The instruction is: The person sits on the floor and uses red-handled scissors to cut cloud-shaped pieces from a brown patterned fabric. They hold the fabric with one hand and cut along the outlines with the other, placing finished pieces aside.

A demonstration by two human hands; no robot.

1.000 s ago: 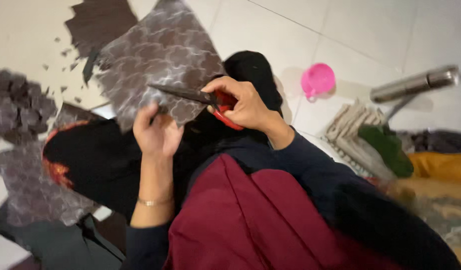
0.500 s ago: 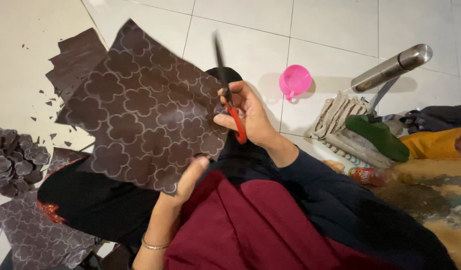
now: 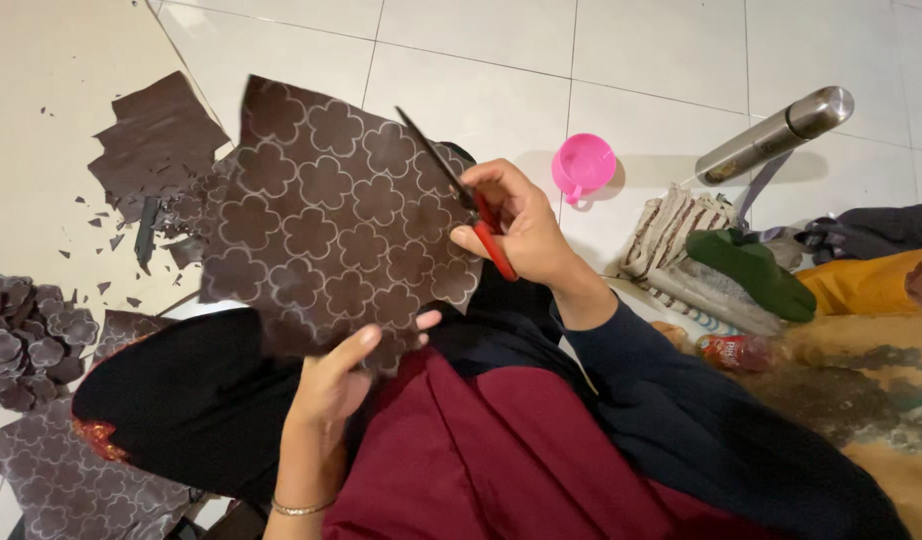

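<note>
My left hand (image 3: 338,380) holds up a dark brown sheet (image 3: 326,215) printed with pale flower outlines, gripping its lower edge. My right hand (image 3: 516,228) grips red-handled scissors (image 3: 459,195) whose dark blades lie along the sheet's right edge, pointing up and to the left. Both hands hover above my lap, which is covered by maroon cloth (image 3: 481,450) and black cloth (image 3: 191,400).
A pile of cut-out flower shapes (image 3: 26,340) lies at far left, brown offcuts (image 3: 156,145) and scraps on the tiles behind. Another patterned sheet (image 3: 66,480) lies bottom left. To the right: pink cup (image 3: 583,165), steel flask (image 3: 776,133), folded cloths (image 3: 701,250), small packet (image 3: 736,350).
The view has swung and closed in. The sheet now sits flatter and more upright before me; the scissors have tilted from upright to a slant along its right edge.
</note>
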